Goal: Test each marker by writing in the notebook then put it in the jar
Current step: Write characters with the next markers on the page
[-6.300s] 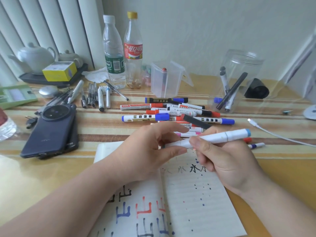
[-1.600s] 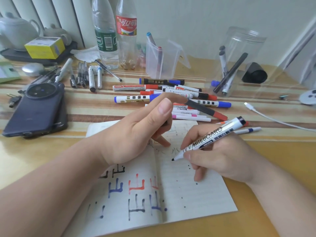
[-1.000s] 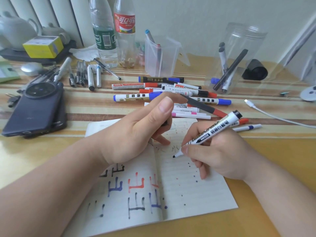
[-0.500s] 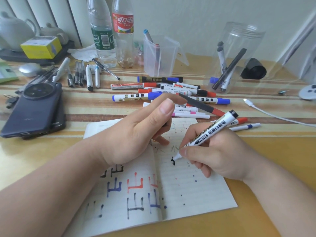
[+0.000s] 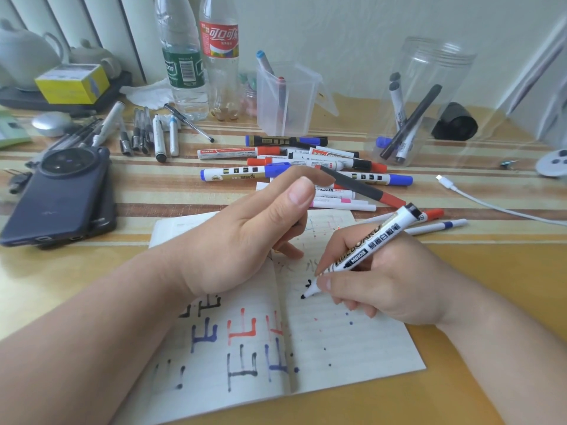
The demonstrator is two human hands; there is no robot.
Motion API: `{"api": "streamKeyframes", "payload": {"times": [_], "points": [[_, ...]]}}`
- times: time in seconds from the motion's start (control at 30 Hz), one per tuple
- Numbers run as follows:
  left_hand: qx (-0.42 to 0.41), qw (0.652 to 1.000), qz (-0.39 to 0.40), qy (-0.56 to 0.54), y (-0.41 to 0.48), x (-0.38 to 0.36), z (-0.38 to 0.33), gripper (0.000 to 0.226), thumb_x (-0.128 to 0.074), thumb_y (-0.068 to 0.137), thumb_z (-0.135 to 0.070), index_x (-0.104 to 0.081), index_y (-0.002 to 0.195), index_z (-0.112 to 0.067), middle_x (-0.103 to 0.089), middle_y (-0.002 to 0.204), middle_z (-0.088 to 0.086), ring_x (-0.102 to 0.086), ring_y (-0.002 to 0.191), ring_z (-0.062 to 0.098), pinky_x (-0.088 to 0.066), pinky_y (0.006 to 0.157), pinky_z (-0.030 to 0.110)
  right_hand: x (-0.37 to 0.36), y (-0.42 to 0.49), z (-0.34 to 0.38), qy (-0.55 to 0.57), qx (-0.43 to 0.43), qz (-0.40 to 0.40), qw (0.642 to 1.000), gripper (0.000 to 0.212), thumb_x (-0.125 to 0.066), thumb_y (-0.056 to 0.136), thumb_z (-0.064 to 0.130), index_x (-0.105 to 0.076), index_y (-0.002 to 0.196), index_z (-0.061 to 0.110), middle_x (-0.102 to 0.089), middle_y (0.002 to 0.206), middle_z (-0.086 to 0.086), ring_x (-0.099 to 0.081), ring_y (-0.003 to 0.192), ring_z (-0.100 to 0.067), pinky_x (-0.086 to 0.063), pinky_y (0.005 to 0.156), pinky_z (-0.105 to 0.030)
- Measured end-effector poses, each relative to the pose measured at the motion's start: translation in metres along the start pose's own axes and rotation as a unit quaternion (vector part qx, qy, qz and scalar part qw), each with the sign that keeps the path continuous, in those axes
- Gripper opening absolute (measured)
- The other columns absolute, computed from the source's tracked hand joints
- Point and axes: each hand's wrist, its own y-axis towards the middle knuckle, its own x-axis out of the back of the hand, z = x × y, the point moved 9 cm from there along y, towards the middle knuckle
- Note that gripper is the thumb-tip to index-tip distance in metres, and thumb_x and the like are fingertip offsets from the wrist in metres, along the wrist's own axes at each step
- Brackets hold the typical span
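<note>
Notebook (image 5: 352,357): open flat on the table (image 5: 491,302), lower centre of the frame; left page carries bold test strokes in black, blue and red, right page mostly dots.

Jar (image 5: 429,102): clear plastic, upper right, well apart from the notebook; a few markers stand inside it already.

Loose markers (image 5: 306,164): heap across the middle, just above the notebook; judged not yet tested.

Left hand (image 5: 242,240): rests on the fold, pinning the pages; fingers curled, whether around the cap I cannot tell.

Right hand (image 5: 386,280): fingers closed on the marker in a writing hold.

Marker (image 5: 362,253): white barrel, black tip touching the right page by a small fresh black mark.

Handling note: keep the page pinned, draw one steady stroke long enough to judge the ink, press lightly against bleeding, cap before the jar.
</note>
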Motion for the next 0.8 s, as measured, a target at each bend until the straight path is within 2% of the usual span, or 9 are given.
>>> {"api": "streamKeyframes", "payload": {"times": [0.07,0.13,0.23,0.5,0.57,0.7,0.8], "points": [[0.001,1.000,0.001,0.004,0.000,0.000,0.000,0.067,-0.036,0.083,-0.085,-0.057,0.128,-0.040,-0.038,0.076,0.013,-0.039,0.066,0.017,-0.056,0.082,0.062,0.002,0.000,-0.001,0.027,-0.002,-0.009,1.000,0.010,-0.075,0.077,0.013,-0.068,0.073,0.009,-0.063,0.057,-0.007,-0.055,0.046,-0.018,-0.040,0.040,-0.026],[0.000,1.000,0.003,0.003,0.000,-0.001,0.000,0.068,-0.036,0.083,-0.085,-0.057,0.129,-0.040,-0.039,0.075,0.010,-0.040,0.066,0.017,-0.056,0.082,0.061,0.011,0.001,-0.007,0.041,-0.009,-0.043,0.998,0.010,-0.072,0.077,0.011,-0.065,0.072,0.006,-0.056,0.054,-0.010,-0.048,0.043,-0.018,-0.036,0.039,-0.025],[-0.003,1.000,0.000,-0.003,0.000,0.000,0.000,0.066,-0.038,0.084,-0.084,-0.058,0.128,-0.038,-0.039,0.075,0.011,-0.040,0.066,0.016,-0.056,0.082,0.062,0.016,0.003,-0.008,0.006,-0.004,-0.058,0.998,0.010,-0.070,0.075,0.015,-0.063,0.069,0.009,-0.050,0.053,-0.014,-0.043,0.045,-0.021,-0.032,0.041,-0.028],[-0.011,1.000,0.001,-0.007,0.000,-0.001,-0.001,0.064,-0.038,0.084,-0.083,-0.058,0.128,-0.040,-0.039,0.076,0.013,-0.039,0.066,0.017,-0.056,0.081,0.062,0.014,0.003,-0.005,-0.033,0.016,-0.061,0.997,0.016,-0.074,0.081,0.007,-0.065,0.069,0.009,-0.053,0.050,0.002,-0.046,0.046,-0.013,-0.035,0.045,-0.026],[-0.011,1.000,0.003,-0.006,0.000,0.000,-0.001,0.065,-0.037,0.084,-0.083,-0.057,0.129,-0.041,-0.040,0.075,0.009,-0.040,0.066,0.016,-0.057,0.081,0.061,0.012,0.004,-0.003,-0.029,0.019,-0.051,0.998,0.012,-0.074,0.078,0.011,-0.066,0.069,0.010,-0.055,0.052,-0.002,-0.049,0.049,-0.016,-0.038,0.046,-0.030],[-0.010,1.000,0.003,-0.004,0.000,0.000,0.000,0.065,-0.036,0.085,-0.083,-0.056,0.130,-0.040,-0.040,0.076,0.006,-0.041,0.066,0.014,-0.058,0.082,0.058,0.013,0.004,-0.006,-0.030,0.009,-0.052,0.998,0.017,-0.074,0.082,0.001,-0.066,0.068,0.009,-0.056,0.055,-0.015,-0.050,0.051,-0.020,-0.038,0.048,-0.035],[-0.008,1.000,0.006,-0.008,0.001,-0.001,0.000,0.065,-0.037,0.084,-0.083,-0.057,0.129,-0.040,-0.040,0.077,0.007,-0.041,0.065,0.014,-0.058,0.082,0.059,0.012,0.006,-0.009,-0.040,-0.006,-0.041,0.998,0.013,-0.072,0.073,0.013,-0.063,0.065,0.008,-0.051,0.051,-0.010,-0.046,0.049,-0.018,-0.035,0.046,-0.033]]}}
